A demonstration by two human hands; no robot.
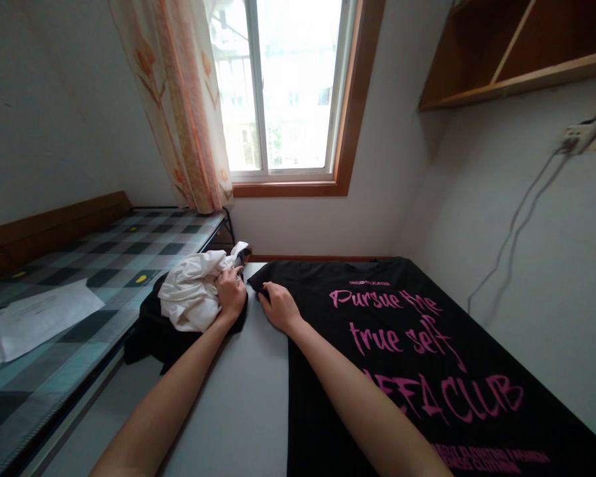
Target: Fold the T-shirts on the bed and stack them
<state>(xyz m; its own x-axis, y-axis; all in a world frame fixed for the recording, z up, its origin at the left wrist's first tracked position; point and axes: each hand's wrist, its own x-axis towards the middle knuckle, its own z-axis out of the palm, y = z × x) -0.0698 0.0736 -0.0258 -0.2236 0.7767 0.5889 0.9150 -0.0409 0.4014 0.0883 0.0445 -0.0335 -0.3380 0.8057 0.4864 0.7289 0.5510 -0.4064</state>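
A black T-shirt [328, 371] with pink lettering is spread out over the right part of the white table, its neck end towards the window. My right hand [281, 308] rests on the shirt's left sleeve near its edge, fingers slightly bent and thumb apart. To the left, a crumpled white cloth [189, 291] sits in a heap on top of a black cloth [151, 331]. My left hand [232, 291] is closed on the right side of the white cloth, its fingertips partly lost in the folds.
A bed with a checked mattress [104, 258] runs along the left, with white papers [44, 315] on it. Ahead are a window [298, 86] and a flowered curtain [179, 99]. A wooden shelf [516, 79] and a plugged-in cable [516, 225] are on the right wall.
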